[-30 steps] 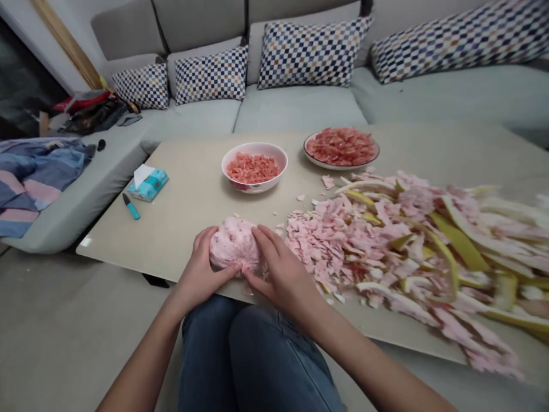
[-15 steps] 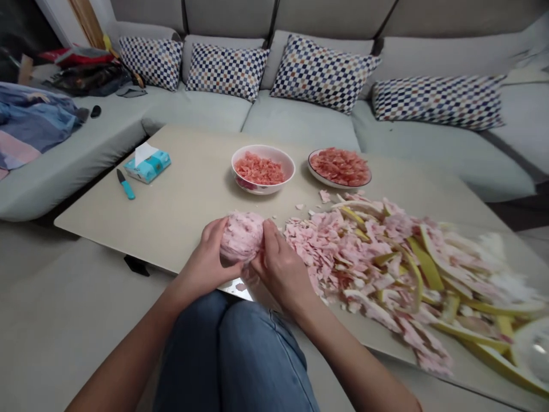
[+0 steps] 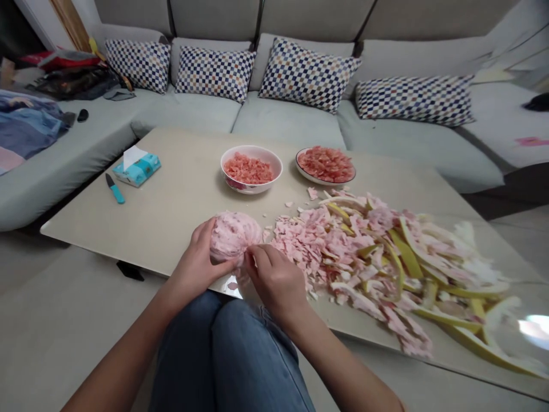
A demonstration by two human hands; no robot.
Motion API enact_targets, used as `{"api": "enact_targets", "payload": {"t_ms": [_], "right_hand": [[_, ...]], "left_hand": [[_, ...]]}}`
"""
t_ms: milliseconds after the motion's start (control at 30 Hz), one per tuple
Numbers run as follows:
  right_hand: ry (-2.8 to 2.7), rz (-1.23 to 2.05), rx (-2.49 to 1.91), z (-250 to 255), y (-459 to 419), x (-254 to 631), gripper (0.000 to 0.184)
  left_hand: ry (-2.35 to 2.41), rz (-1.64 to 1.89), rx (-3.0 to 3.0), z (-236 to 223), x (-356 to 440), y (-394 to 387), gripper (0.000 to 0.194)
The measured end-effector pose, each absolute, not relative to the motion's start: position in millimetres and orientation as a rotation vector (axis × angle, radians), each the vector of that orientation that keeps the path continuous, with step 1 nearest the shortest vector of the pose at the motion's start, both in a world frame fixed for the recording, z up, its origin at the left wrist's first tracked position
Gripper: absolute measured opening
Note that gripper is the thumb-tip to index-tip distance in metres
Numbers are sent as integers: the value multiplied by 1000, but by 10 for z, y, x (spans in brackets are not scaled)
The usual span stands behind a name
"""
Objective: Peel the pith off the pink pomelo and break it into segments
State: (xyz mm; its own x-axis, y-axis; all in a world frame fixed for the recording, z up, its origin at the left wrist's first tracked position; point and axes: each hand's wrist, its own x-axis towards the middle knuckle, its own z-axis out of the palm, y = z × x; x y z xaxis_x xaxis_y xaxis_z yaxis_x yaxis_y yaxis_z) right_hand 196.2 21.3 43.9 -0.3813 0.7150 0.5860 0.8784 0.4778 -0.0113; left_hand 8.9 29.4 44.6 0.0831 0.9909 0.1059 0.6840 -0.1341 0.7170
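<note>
A peeled pomelo (image 3: 234, 234), round and covered in pale pink pith, is held over the table's near edge above my knees. My left hand (image 3: 195, 252) wraps around its left side, thumb below and fingers behind. At the lower right of the fruit, the thumb and fingers of my right hand (image 3: 277, 280) pinch the pith. Close to my right hand lies a big heap of pink pith scraps (image 3: 295, 246) and yellow-green rind strips (image 3: 405, 254). Whatever bit sits between the right fingertips is mostly hidden.
A bowl (image 3: 251, 186) of pink pomelo flesh (image 3: 251, 167) and a plate (image 3: 328, 182) piled with more flesh stand on the table (image 3: 180, 189). A tissue pack (image 3: 138, 170) and a small blue-handled knife (image 3: 115, 190) lie at left. Behind is a sofa (image 3: 287, 126).
My right hand has shifted from the pomelo's right side to its lower front, fingers now pinched together. My left hand still holds the fruit. The whole view has shifted slightly.
</note>
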Motion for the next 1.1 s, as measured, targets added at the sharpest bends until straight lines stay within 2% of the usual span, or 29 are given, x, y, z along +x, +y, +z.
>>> {"api": "enact_targets", "payload": {"t_ms": [167,267,400,500,667,833,967,1100], "right_hand": [[-2199,-509,-1417,407,258,1961,18],[-2170,-459,-1428,408,326,1986,20],[-2107,-153,-1415,410,444,2046,19],[-1993,97,-1399,398,498,2044,17],[-1815,260,-1465,400,630,2141,16],[-1546,172,-1631,538,764,2743,16],[-1773,216,-1540,598,673,2994,21],[-1851,89,-1460,505,588,2893,25]], "left_hand": [[1726,787,1987,540,159,343,90],[1658,767,2082,604,225,465,80],[1517,802,2190,635,296,634,67],[1552,821,2192,626,334,690,65],[1618,842,2191,609,372,670,65],[1593,866,2156,584,327,584,64],[1572,884,2173,562,294,557,65],[1577,803,2125,586,263,532,66]]}}
